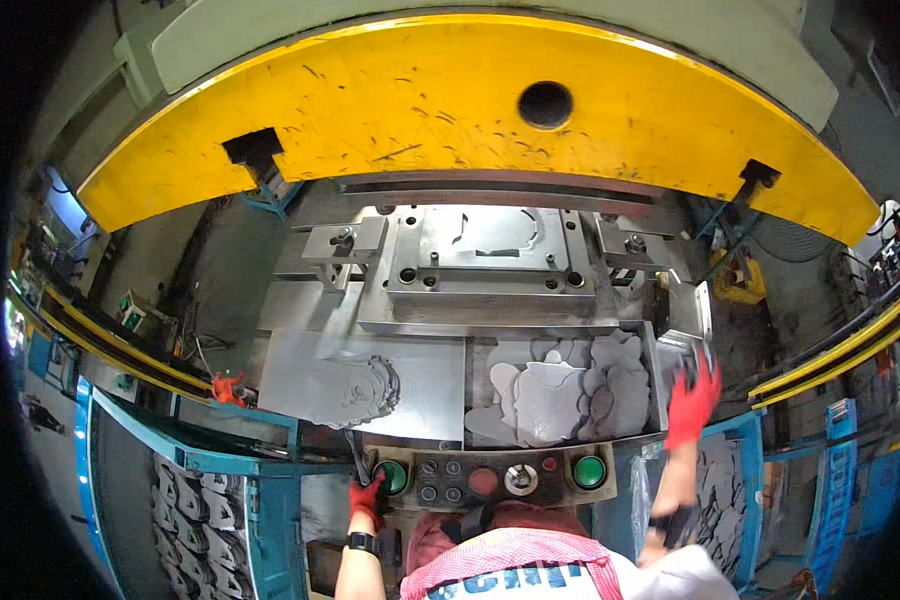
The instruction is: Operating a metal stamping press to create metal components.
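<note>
My left hand [367, 499], in a red glove, is at the left end of the control panel [505, 507], beside a green push button [391, 476]. Its fingers are closed round a dark bar-shaped tool [355, 452] that points up toward the plate. My right hand [694, 402], also red-gloved, is raised at the right of the parts bin, just below an angled metal chute [685, 308]. Motion smears its fingers, so their grip is unclear. Flat grey metal blanks [552, 395] lie heaped in the bin. Stacked cut plates [355, 390] rest on the sheet [290, 370] to the left.
Ahead, a steel die block [490, 290] sits under the yellow press beam [420, 110]. Clamps [342, 240] flank it. Blue racks hold cut parts [200, 520] at left and grey blanks [718, 500] at right. Yellow rails [830, 350] run along both sides.
</note>
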A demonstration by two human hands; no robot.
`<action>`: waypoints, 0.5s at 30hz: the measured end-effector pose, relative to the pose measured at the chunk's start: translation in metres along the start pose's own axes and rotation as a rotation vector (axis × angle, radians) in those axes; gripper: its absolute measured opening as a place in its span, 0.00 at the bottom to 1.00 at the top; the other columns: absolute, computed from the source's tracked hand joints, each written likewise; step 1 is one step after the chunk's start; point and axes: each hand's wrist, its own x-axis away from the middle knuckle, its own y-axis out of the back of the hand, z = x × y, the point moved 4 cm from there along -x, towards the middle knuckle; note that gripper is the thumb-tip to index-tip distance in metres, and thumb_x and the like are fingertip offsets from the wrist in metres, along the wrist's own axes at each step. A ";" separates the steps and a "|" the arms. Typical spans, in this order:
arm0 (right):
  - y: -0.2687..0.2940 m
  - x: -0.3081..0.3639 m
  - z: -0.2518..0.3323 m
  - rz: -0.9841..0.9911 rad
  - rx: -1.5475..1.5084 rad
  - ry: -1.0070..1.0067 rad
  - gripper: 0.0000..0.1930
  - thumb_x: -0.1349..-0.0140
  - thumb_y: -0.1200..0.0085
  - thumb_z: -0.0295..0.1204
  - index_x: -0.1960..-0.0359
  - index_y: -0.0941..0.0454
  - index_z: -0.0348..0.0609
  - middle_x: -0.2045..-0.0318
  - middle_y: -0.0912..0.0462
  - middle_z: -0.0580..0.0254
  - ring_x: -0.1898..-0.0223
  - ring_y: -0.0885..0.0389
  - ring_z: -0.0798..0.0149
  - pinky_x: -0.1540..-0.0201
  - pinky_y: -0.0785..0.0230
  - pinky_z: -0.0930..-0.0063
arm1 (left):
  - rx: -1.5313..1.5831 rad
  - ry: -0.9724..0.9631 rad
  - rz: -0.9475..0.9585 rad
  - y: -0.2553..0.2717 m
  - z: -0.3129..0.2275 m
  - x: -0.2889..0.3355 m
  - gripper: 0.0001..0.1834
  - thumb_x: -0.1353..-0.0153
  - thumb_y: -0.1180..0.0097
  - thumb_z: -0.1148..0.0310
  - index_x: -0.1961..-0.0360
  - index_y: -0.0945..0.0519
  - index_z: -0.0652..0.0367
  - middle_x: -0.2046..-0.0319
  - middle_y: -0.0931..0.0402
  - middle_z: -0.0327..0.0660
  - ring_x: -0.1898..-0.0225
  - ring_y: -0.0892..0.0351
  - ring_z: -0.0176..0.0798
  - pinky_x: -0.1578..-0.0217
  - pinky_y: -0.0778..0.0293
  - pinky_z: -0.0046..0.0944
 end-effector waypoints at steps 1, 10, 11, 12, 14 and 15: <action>0.006 0.039 -0.045 0.006 -0.036 -0.175 0.22 0.49 0.50 0.29 0.50 0.34 0.41 0.48 0.36 0.46 0.46 0.41 0.47 0.44 0.50 0.58 | -0.029 0.067 0.007 -0.018 -0.043 0.042 0.40 0.65 0.32 0.59 0.49 0.37 0.58 0.61 0.29 0.45 0.68 0.27 0.47 0.77 0.27 0.51; -0.146 0.299 -0.192 0.775 -1.010 -0.985 0.21 0.46 0.50 0.36 0.54 0.32 0.36 0.60 0.27 0.60 0.61 0.28 0.64 0.57 0.36 0.73 | -0.164 -0.102 0.088 0.008 0.028 -0.048 0.44 0.67 0.31 0.67 0.47 0.43 0.48 0.63 0.28 0.43 0.70 0.27 0.48 0.79 0.29 0.50; -0.151 0.294 -0.185 0.803 -0.886 -0.904 0.26 0.51 0.45 0.37 0.52 0.35 0.36 0.57 0.28 0.57 0.57 0.29 0.62 0.54 0.38 0.72 | -0.165 -0.104 0.080 0.011 0.032 -0.051 0.44 0.67 0.31 0.67 0.47 0.43 0.48 0.63 0.28 0.43 0.70 0.27 0.48 0.79 0.29 0.50; -0.150 0.291 -0.188 0.793 -0.744 -0.837 0.33 0.56 0.39 0.39 0.50 0.37 0.36 0.54 0.29 0.53 0.53 0.31 0.60 0.51 0.40 0.71 | -0.244 -0.059 -0.006 -0.005 0.016 -0.038 0.44 0.69 0.30 0.68 0.48 0.41 0.50 0.62 0.28 0.43 0.69 0.27 0.47 0.78 0.29 0.50; -0.148 0.288 -0.186 0.779 -0.605 -0.839 0.33 0.60 0.37 0.39 0.52 0.35 0.36 0.55 0.28 0.53 0.54 0.30 0.60 0.52 0.38 0.71 | -0.311 -0.009 -0.123 -0.004 0.015 -0.027 0.44 0.70 0.30 0.68 0.48 0.39 0.52 0.61 0.28 0.44 0.68 0.27 0.46 0.77 0.29 0.50; -0.148 0.285 -0.181 0.776 -0.476 -0.827 0.34 0.63 0.36 0.39 0.54 0.34 0.36 0.57 0.26 0.53 0.55 0.29 0.59 0.54 0.37 0.70 | -0.300 -0.083 -0.118 0.006 0.022 -0.035 0.43 0.71 0.29 0.69 0.49 0.37 0.53 0.61 0.28 0.44 0.67 0.27 0.44 0.75 0.29 0.50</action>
